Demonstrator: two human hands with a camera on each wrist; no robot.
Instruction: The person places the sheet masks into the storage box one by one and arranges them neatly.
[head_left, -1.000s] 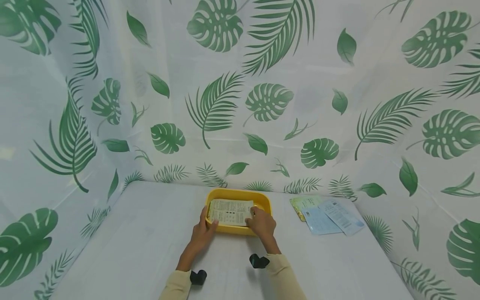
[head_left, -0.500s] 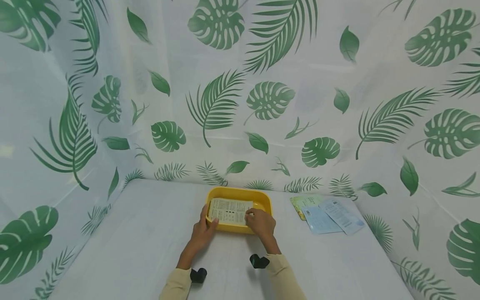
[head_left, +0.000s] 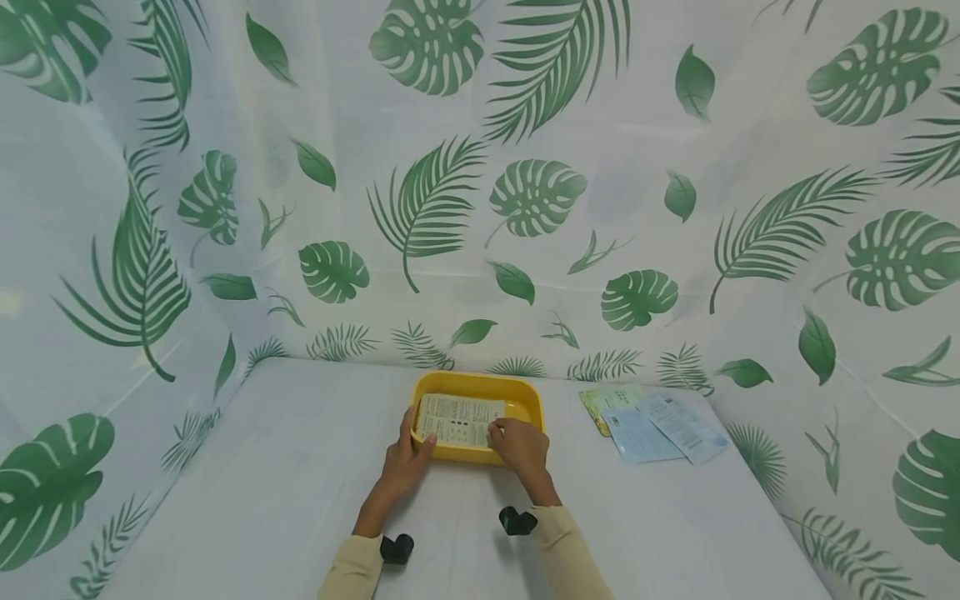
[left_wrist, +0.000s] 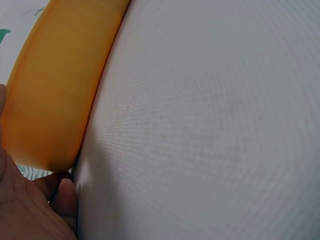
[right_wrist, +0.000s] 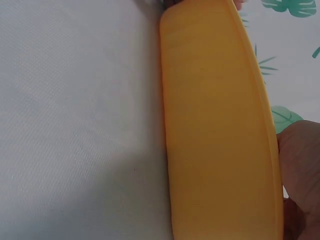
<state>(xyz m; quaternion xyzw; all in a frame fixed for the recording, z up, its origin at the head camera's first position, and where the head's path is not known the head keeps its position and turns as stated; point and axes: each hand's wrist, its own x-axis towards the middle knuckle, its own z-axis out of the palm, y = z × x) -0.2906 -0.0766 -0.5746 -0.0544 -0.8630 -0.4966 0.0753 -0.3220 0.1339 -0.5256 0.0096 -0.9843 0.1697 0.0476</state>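
A yellow plastic tray point(head_left: 480, 382) stands on the white-covered table, with a flat, pale printed packet point(head_left: 457, 419) lying in its left and middle part. My left hand point(head_left: 403, 463) grips the tray's front left corner, thumb over the rim and fingers along the outer side. Over the front right of the tray is my right hand point(head_left: 522, 447), fingers curled and fingertips pinching the packet's right edge. In the right wrist view that hand shows at the rim of the tray point(right_wrist: 220, 115), its fingertips hidden behind the wall.
To the right lie several overlapping flat packets: a green-yellow packet point(head_left: 596, 407), a blue packet point(head_left: 641, 437) and a paler blue packet point(head_left: 686, 429). A white curtain point(head_left: 450, 208) with green leaf prints rises behind and beside the table point(head_left: 300, 467).
The packet has settled slightly lower in the tray, and my right fingertips have shifted a little left over its right edge. My left hand keeps its place on the tray.
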